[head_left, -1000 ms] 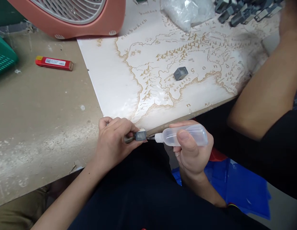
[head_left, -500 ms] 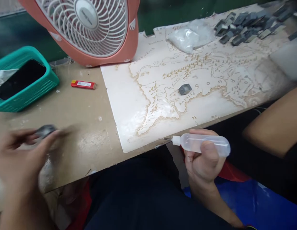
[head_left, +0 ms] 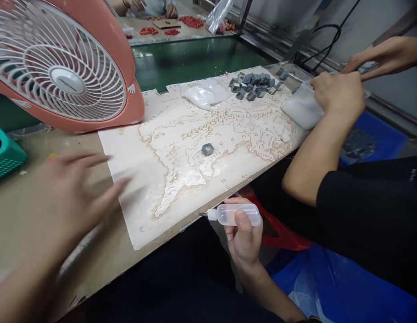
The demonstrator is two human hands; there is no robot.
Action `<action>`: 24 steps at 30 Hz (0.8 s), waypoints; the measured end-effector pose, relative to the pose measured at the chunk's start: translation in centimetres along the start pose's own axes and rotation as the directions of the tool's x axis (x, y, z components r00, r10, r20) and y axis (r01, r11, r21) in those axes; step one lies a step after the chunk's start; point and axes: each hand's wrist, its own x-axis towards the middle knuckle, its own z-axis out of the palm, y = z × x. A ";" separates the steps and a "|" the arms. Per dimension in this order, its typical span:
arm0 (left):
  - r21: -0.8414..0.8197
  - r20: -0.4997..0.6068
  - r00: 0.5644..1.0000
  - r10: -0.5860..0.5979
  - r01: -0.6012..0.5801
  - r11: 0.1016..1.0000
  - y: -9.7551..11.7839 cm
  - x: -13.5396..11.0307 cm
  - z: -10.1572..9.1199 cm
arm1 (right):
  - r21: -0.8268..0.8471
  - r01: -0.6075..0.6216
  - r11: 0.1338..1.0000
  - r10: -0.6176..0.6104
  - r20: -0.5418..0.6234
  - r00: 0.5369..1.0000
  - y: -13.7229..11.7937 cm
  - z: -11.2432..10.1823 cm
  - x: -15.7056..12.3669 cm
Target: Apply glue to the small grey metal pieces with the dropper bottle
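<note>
My right hand (head_left: 245,244) is wrapped round a small clear squeeze bottle (head_left: 233,214) with a white cap and a thin needle tip pointing left. It holds the bottle level just off the table's front edge. Blurred by motion, my left hand (head_left: 76,193) hovers over the left of the table with fingers spread and nothing visible in them. To its right, a single grey block (head_left: 207,149) with a hollow-looking square face lies on the map-printed sheet (head_left: 144,179). Farther back is a pile of similar grey blocks (head_left: 253,85).
A pink fan (head_left: 134,107) stands at the back left, beside a green basket (head_left: 9,154). A clear plastic bag (head_left: 206,93) lies by the pile. At right, a co-worker's hands (head_left: 343,92) are over a whitish bag (head_left: 302,110). Red pieces (head_left: 190,21) lie on the far table.
My view has swung right, bringing the co-worker's hands into sight. My left hand has moved toward the map sheet and opened; the dark piece it held no longer shows. My right hand still holds the bottle.
</note>
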 end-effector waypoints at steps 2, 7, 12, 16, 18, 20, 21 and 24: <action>0.024 0.133 0.981 0.143 -0.148 0.989 2.3 3.2 5.5 | 0.000 0.029 1.000 -0.029 -0.040 0.999 -0.4 0.0 0.0; 0.050 0.399 0.899 0.181 -0.219 0.975 8.6 9.0 16.0 | 0.012 0.089 0.996 -0.087 -0.109 0.990 -1.5 -0.4 -0.3; 0.032 0.435 0.884 0.170 -0.204 0.978 7.7 6.6 13.9 | 0.023 0.092 0.996 -0.089 -0.092 0.992 -1.5 -0.8 -0.5; -0.089 0.470 0.857 0.209 -0.190 0.978 3.7 -1.2 8.0 | 0.042 0.087 0.995 -0.086 -0.028 0.996 -0.4 -0.3 -0.6; -0.139 0.436 0.876 0.204 -0.159 0.978 2.6 -5.1 6.0 | 0.046 0.075 0.996 -0.076 0.008 0.997 0.4 0.4 -0.8; -0.153 0.381 0.906 0.182 -0.133 0.979 2.3 -7.8 5.2 | 0.042 0.050 0.998 -0.052 0.043 0.998 1.1 1.3 -1.1; -0.155 0.349 0.921 0.173 -0.126 0.980 2.3 -8.6 5.1 | 0.035 0.031 0.999 -0.033 0.060 0.998 1.4 1.7 -1.3; -0.151 0.269 0.952 0.144 -0.106 0.983 2.7 -9.3 5.7 | 0.002 0.030 1.000 -0.030 0.085 0.996 1.5 2.4 -1.7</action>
